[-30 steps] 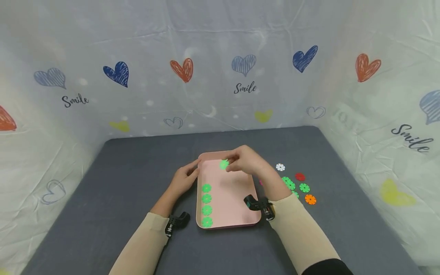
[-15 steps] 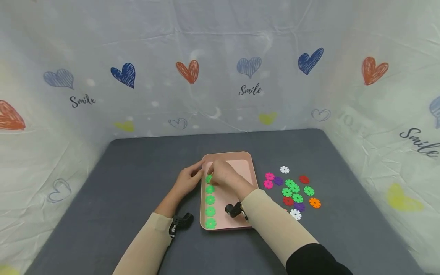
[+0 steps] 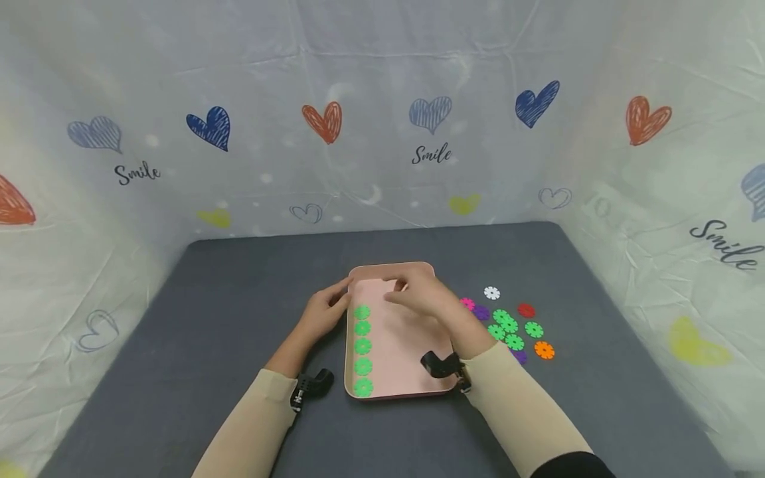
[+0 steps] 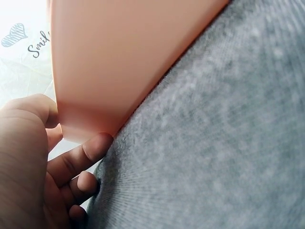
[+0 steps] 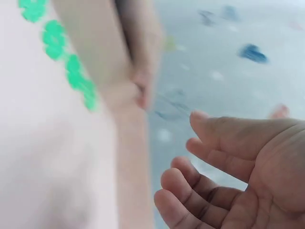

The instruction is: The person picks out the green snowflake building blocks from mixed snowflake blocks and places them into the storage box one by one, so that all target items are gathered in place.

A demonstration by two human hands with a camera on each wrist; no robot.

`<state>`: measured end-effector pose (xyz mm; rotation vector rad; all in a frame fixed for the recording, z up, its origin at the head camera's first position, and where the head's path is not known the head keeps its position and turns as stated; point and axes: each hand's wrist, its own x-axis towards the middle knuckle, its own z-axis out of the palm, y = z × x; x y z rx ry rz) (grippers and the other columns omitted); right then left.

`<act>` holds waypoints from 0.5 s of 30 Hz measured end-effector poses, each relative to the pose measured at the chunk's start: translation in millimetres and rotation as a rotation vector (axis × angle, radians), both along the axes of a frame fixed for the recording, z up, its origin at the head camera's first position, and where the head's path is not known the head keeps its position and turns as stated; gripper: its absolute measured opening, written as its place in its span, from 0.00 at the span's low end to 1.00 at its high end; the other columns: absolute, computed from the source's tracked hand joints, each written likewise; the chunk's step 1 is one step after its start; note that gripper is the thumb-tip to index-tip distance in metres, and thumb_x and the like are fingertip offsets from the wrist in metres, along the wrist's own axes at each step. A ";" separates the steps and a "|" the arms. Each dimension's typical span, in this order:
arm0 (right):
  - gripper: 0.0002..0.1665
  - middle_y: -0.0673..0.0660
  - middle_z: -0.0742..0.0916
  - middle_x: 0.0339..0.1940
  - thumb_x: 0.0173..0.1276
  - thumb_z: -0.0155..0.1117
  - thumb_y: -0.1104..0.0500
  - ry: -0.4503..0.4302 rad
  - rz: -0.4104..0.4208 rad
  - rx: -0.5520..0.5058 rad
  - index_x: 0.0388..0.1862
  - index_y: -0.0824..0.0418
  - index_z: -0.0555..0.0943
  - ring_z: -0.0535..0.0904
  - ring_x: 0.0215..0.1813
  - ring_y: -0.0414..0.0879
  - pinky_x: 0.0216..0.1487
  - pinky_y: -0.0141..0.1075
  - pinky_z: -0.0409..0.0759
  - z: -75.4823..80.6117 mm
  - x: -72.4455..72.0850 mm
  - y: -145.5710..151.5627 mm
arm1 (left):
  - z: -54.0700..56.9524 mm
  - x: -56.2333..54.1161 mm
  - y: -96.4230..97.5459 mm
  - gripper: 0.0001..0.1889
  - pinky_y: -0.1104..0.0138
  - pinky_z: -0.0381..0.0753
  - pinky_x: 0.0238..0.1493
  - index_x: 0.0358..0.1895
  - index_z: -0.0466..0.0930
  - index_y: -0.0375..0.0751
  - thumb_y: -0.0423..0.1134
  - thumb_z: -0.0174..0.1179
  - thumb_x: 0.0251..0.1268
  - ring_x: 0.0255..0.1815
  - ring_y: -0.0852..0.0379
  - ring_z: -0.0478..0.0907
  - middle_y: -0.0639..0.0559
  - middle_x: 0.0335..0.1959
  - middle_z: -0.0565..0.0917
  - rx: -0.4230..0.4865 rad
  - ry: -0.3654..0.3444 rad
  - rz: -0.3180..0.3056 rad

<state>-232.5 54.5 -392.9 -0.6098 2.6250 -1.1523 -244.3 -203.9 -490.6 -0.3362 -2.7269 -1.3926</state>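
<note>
My left hand [image 3: 323, 309] holds the pink tray [image 3: 397, 392] at its far left side. In the left wrist view, one digit of that hand [image 4: 78, 162] reaches the tray's rim while another fingertip touches the outer wall low down, by the cloth. A column of several green notched discs [image 3: 362, 346] lies flat in the tray along its left wall. Over the tray's far right part hovers my right hand [image 3: 418, 292], thumb and fingers apart and nothing between them. The right wrist view shows this same right hand [image 5: 228, 167] with loosely bent fingers.
Right of the tray, a loose group of discs lies on the grey cloth [image 3: 269, 279]: green discs [image 3: 514, 342], a white disc [image 3: 492, 293], a red disc [image 3: 526, 310], an orange disc [image 3: 544, 350], pink and purple ones. My right forearm covers part of this group. A printed curtain [image 3: 370, 66] stands behind.
My right hand carried a green disc to the column's far end and let it go there, then drew back to the right. The left hand stays at the tray.
</note>
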 end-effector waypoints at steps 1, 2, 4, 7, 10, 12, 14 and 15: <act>0.26 0.56 0.85 0.52 0.73 0.68 0.59 0.005 -0.033 -0.011 0.69 0.51 0.81 0.80 0.42 0.50 0.38 0.41 0.79 4.4 3.0 14.6 | 0.5 0.3 0.2 0.25 0.47 0.77 0.59 0.76 0.71 0.51 0.46 0.55 0.80 0.58 0.44 0.81 0.39 0.63 0.81 0.002 -0.006 -0.001; 0.25 0.56 0.85 0.49 0.74 0.67 0.57 0.009 -0.065 -0.009 0.69 0.51 0.81 0.79 0.40 0.51 0.37 0.42 0.78 7.7 5.6 29.4 | 1.1 0.5 0.1 0.25 0.46 0.76 0.60 0.76 0.71 0.51 0.46 0.56 0.80 0.60 0.43 0.80 0.39 0.64 0.81 0.003 -0.009 0.002; 0.23 0.56 0.83 0.45 0.76 0.65 0.55 0.006 -0.132 0.002 0.67 0.56 0.81 0.79 0.41 0.50 0.39 0.43 0.77 10.3 10.6 59.0 | 2.1 0.9 -0.6 0.25 0.45 0.76 0.61 0.76 0.71 0.52 0.46 0.56 0.80 0.61 0.42 0.80 0.39 0.65 0.80 0.007 -0.012 0.010; 0.23 0.56 0.83 0.45 0.76 0.64 0.55 0.005 -0.222 0.037 0.66 0.61 0.81 0.79 0.44 0.51 0.42 0.43 0.77 4.8 15.7 100.1 | 2.9 0.1 -1.3 0.25 0.45 0.76 0.60 0.76 0.72 0.52 0.45 0.56 0.80 0.60 0.42 0.81 0.39 0.64 0.81 0.009 -0.007 0.011; 0.22 0.59 0.83 0.44 0.75 0.64 0.57 -0.020 -0.281 0.101 0.64 0.65 0.81 0.78 0.40 0.51 0.38 0.43 0.77 -6.5 19.1 133.8 | 2.0 -1.1 -0.2 0.25 0.46 0.76 0.60 0.76 0.71 0.53 0.46 0.56 0.80 0.59 0.43 0.81 0.39 0.63 0.81 0.007 -0.011 0.003; 0.21 0.62 0.84 0.45 0.74 0.66 0.59 -0.061 -0.310 0.157 0.61 0.67 0.82 0.77 0.36 0.51 0.36 0.44 0.77 -15.5 20.3 150.6 | 1.3 -1.3 1.3 0.25 0.46 0.76 0.60 0.76 0.71 0.52 0.46 0.56 0.80 0.60 0.43 0.81 0.39 0.64 0.81 0.009 -0.018 0.002; 0.20 0.65 0.84 0.46 0.71 0.68 0.59 -0.111 -0.332 0.209 0.58 0.69 0.83 0.77 0.35 0.51 0.36 0.45 0.78 -23.0 21.6 162.6 | 0.7 -0.7 3.3 0.25 0.46 0.76 0.60 0.76 0.71 0.52 0.46 0.56 0.80 0.59 0.43 0.81 0.39 0.64 0.81 0.007 -0.024 0.007; 0.20 0.65 0.84 0.46 0.70 0.70 0.58 -0.134 -0.341 0.232 0.55 0.69 0.83 0.78 0.35 0.51 0.37 0.45 0.78 -26.6 22.0 167.1 | 0.6 -0.2 4.4 0.25 0.46 0.77 0.60 0.76 0.71 0.51 0.45 0.56 0.80 0.59 0.43 0.81 0.39 0.64 0.81 0.008 -0.025 0.009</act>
